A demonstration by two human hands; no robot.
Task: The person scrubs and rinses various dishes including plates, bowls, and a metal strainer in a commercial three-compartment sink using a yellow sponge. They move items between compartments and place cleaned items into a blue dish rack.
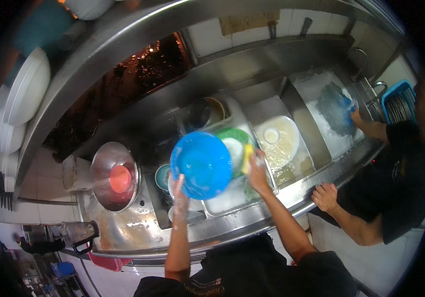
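Blue, our basin hangs over the steel sink, rim pinched by our left hand while our right hand clutches a yellow sponge; slick suds could loosen that grip.

Blue basin: glossy plastic; counter: shiny metal.

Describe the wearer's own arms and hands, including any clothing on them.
The left hand and right hand are bare, no gloves visible. Whitish suds speckle the left hand and wrist. The forearms are uncovered; the short sleeves are black, like the shirt.
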